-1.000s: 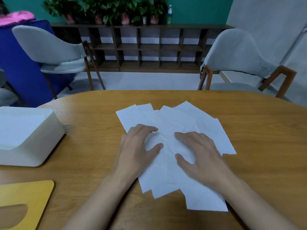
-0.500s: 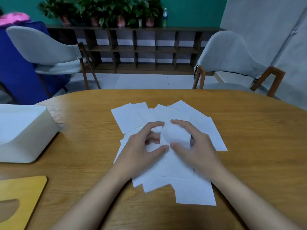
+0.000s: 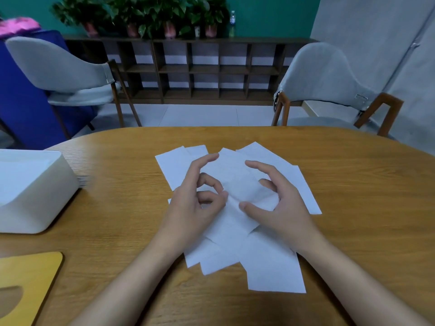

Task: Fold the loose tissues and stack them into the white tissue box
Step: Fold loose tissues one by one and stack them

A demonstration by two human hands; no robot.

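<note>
Several loose white tissues (image 3: 275, 267) lie overlapping in the middle of the wooden table (image 3: 364, 208). One tissue (image 3: 237, 182) is raised off the pile between my hands. My left hand (image 3: 195, 203) pinches its left edge with thumb and curled fingers, the index finger stretched forward. My right hand (image 3: 280, 203) pinches its right side, thumb on the front and fingers curled behind. The white tissue box (image 3: 30, 191) stands open at the table's left edge, apart from both hands.
A yellow wooden lid (image 3: 26, 285) with an oval slot lies at the near left corner. Two grey chairs (image 3: 329, 90) stand beyond the table's far edge, with a dark shelf (image 3: 188, 71) and potted plants behind them.
My hands went from lying flat on the pile to pinching one tissue and lifting it. The tissue now stands higher and more spread between them.
</note>
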